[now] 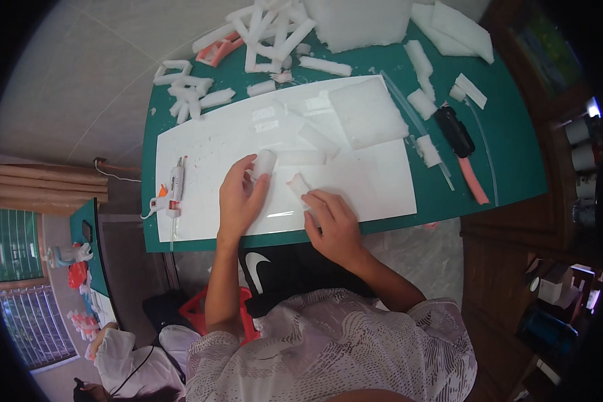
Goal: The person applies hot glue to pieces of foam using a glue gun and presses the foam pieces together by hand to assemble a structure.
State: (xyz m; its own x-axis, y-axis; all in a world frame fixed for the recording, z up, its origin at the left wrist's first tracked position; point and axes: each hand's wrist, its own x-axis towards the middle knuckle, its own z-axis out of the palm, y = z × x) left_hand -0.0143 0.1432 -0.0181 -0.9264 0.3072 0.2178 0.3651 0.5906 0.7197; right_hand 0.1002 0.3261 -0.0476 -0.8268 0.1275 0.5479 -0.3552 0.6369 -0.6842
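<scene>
My left hand is wrapped partly round a short white foam cylinder, thumb on its near side and fingers on its left. My right hand is bent over the white board, its thumb apart from the fingers. Those fingertips touch the near end of a small whitish foam piece with a pinkish, ragged far end. Just beyond both hands lie a white foam strip and a second, slanting strip.
A white glue gun rests at the board's left. Foam sheet covers its far right. Foam frames pile up at the back of the green table. At right are a black tool and clear rods. Another person is lower left.
</scene>
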